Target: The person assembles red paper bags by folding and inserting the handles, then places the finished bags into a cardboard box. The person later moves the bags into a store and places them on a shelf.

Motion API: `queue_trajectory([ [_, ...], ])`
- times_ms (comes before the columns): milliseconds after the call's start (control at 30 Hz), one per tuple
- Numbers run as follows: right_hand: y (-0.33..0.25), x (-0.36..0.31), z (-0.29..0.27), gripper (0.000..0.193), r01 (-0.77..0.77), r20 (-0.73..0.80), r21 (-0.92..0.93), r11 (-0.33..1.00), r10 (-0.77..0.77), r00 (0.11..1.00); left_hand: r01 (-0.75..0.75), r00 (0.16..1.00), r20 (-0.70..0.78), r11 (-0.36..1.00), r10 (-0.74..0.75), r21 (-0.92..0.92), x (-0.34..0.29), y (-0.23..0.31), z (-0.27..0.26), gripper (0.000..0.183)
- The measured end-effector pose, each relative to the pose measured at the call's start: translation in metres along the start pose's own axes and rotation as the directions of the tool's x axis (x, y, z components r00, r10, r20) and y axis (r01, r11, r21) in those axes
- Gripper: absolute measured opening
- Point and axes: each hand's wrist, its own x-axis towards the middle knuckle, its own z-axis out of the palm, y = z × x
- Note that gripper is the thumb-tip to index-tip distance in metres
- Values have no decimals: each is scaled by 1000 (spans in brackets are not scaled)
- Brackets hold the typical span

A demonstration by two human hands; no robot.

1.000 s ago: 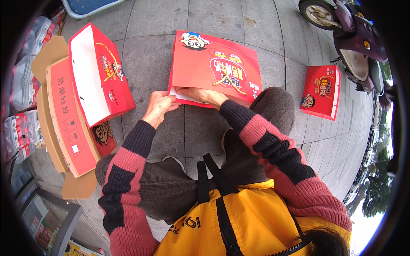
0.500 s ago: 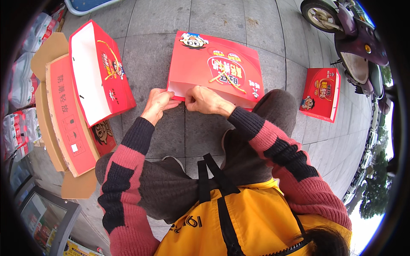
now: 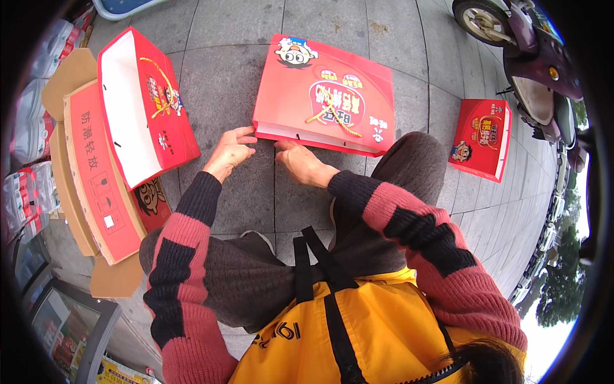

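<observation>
A large red gift bag (image 3: pixel 358 70) with a yellow rope handle and cartoon print lies flat on the paving in front of me, its mouth edge toward me. My left hand (image 3: pixel 231 152) is at the bag's near left corner, fingers stretched and apart, the fingertips beside the corner. Just below the near edge, my right hand (image 3: pixel 302 164) is loosely bent with its fingers partly apart; whether its fingertips touch the bag is hard to tell. Neither hand shows anything held.
On the left, another red gift bag (image 3: pixel 128 109) stands open over an open cardboard carton (image 3: pixel 102 185). A smaller-looking red bag (image 3: pixel 481 137) is at right, near a parked purple scooter (image 3: pixel 537 70). Wrapped bottle packs (image 3: pixel 29 192) line the far left.
Both hands have come away from the bag's near edge; the right has moved back and its fist has loosened. The bag has shifted slightly farther from me, its mouth edge now closer together.
</observation>
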Motion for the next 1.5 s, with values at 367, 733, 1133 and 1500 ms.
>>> queue_trajectory([
  [367, 12, 14, 16, 17, -574, 472, 772, 274, 358, 806, -35, 950, -193, 700, 244, 713, -23, 1, -3, 7],
  [733, -20, 58, -4, 19, -582, 580, 811, -61, 211, 787, -11, 879, -281, 605, 386, 796, -28, -19, -27, 19],
  [1133, 22, 213, -140, 27, -416, -458, -413, 810, 210, 864, -8, 951, -186, 624, 246, 782, -50, 19, -33, 37],
  [1500, 9, 188, -159, 36, -20, -12, 968, 248, 127, 992, -233, 879, -160, 698, 449, 677, -30, 19, -37, 63],
])
